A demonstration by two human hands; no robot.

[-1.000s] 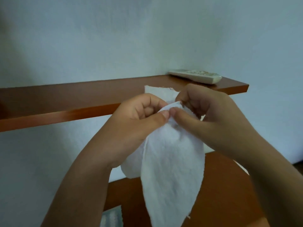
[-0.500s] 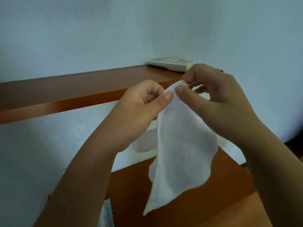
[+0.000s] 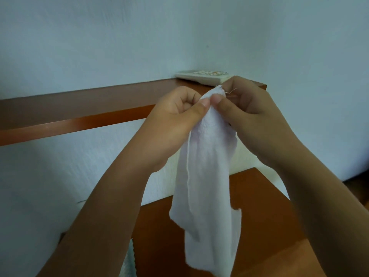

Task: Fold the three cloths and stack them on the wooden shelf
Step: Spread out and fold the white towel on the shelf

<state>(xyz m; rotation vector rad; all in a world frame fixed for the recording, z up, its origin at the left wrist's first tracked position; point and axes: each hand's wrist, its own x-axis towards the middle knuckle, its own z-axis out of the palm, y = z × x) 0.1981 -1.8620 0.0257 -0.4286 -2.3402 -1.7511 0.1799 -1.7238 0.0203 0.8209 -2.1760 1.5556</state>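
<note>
A white cloth (image 3: 207, 196) hangs in the air in front of me, doubled over lengthwise. My left hand (image 3: 173, 120) and my right hand (image 3: 249, 112) both pinch its top edge, thumbs side by side. The hands are held just in front of the wooden shelf (image 3: 79, 108) that runs along the wall. A corner of another cloth (image 3: 128, 262), pale with a toothed edge, shows at the bottom beside my left forearm.
A white remote control (image 3: 203, 75) lies at the right end of the shelf, close behind my right hand. Below is a lower wooden surface (image 3: 265, 206). A pale wall rises behind the shelf.
The hands have come close together at the cloth's top edge. The cloth now hangs narrower and longer than half a second ago.
</note>
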